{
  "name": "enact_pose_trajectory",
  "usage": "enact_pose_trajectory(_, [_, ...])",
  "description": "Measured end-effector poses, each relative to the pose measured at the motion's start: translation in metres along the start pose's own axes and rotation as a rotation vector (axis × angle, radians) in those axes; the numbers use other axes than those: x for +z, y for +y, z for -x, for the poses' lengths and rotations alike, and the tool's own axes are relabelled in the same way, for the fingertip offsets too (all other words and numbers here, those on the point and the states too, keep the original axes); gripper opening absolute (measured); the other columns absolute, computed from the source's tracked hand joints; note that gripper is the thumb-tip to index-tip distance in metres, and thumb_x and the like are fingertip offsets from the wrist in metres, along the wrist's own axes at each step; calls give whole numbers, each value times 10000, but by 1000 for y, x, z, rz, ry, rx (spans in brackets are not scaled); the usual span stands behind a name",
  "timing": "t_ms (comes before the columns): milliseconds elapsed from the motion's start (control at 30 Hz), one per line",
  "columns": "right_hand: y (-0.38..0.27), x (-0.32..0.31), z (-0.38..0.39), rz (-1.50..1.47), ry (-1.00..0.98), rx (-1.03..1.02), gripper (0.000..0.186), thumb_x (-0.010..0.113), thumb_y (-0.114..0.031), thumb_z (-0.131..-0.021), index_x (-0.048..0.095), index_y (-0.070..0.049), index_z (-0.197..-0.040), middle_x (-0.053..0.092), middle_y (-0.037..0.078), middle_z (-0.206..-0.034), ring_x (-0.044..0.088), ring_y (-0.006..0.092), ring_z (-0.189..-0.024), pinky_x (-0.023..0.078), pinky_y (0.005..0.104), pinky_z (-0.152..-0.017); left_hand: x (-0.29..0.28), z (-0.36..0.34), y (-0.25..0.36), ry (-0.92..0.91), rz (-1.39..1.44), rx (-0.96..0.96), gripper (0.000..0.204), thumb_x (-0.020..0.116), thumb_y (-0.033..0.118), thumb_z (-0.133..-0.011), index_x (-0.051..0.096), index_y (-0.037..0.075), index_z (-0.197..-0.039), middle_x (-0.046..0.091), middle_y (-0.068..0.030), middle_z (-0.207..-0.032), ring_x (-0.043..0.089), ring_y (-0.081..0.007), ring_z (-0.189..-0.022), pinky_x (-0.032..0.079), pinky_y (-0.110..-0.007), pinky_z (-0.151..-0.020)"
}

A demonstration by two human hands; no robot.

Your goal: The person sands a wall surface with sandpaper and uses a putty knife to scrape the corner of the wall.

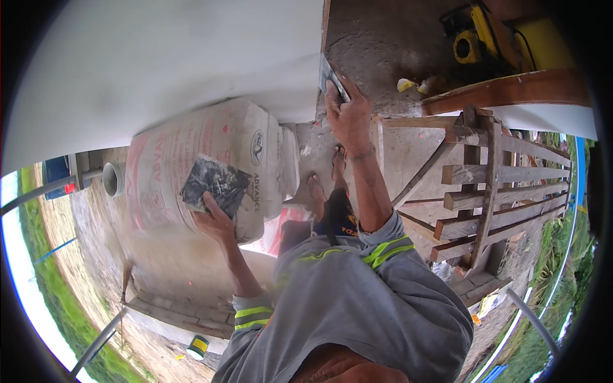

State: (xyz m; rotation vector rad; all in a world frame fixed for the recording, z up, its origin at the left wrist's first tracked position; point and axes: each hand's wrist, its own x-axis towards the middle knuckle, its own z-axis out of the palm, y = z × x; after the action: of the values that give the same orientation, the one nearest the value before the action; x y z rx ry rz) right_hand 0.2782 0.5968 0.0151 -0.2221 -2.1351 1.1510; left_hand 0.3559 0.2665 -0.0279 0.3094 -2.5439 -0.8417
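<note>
My left hand (216,220) grips a dark, square flat board (217,180) from below. White smears cover the board's face, and it is held up in front of a pile of bags. My right hand (351,118) is raised, its fingers closed round a flat-bladed plastering trowel (331,75). The trowel's blade lies against the vertical edge of the white wall (191,57), beside the doorway. My fingers hide part of its handle.
Stacked white bags with red print (166,147) stand against the wall on the left, near a grey pipe (113,179). Rightward is a wooden slatted frame (498,179). Past the opening sit a timber sill (511,90) and a yellow machine (488,41). A small bucket (198,346) stands lower left.
</note>
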Motion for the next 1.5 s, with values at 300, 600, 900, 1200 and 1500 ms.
enact_pose_trajectory(300, [-6, -5, -3, 60, -83, 33, 339, 583, -45, -869, 618, -93, -1203, 677, 187, -1026, 680, 343, -875, 570, 386, -702, 1, -1, -5, -15, -27, -1, 402, 547, 239, -947, 550, -101, -1161, 606, -274, -1115, 579, -426, -1025, 440, -470, -875])
enact_pose_trajectory(600, [9, 8, 9, 61, -98, 108, 378, 579, -25, -853, 611, -113, -1219, 676, 181, -981, 679, 343, -831, 561, 394, -669, 0, -2, 4, 5, -19, 22, 378, 541, 224, -952, 558, -96, -1154, 610, -267, -1110, 588, -417, -1010, 445, -458, -866])
enact_pose_trajectory(900, [62, 12, 56, 244, -260, 164, 361, 556, -45, -868, 586, -56, -1228, 661, 205, -977, 660, 375, -817, 536, 434, -652, 7, -3, 5, 56, -15, 63, 402, 528, 265, -952, 568, -77, -1158, 620, -254, -1099, 587, -417, -1015, 450, -464, -857])
enact_pose_trajectory(1200, [-51, 2, -28, 71, 110, -103, 449, 564, -30, -867, 518, -59, -1313, 648, 178, -941, 648, 335, -777, 526, 412, -652, 3, -1, -2, 23, 0, 24, 476, 540, 333, -945, 573, -93, -1155, 618, -274, -1103, 586, -430, -1009, 439, -482, -874])
enact_pose_trajectory(1500, [42, 10, 94, 297, -399, 371, 361, 574, -117, -875, 564, -12, -1220, 643, 224, -1012, 638, 402, -918, 517, 465, -779, 3, -2, -2, 26, -28, 34, 401, 538, 284, -944, 583, -53, -1157, 620, -235, -1109, 581, -412, -1024, 443, -461, -861])
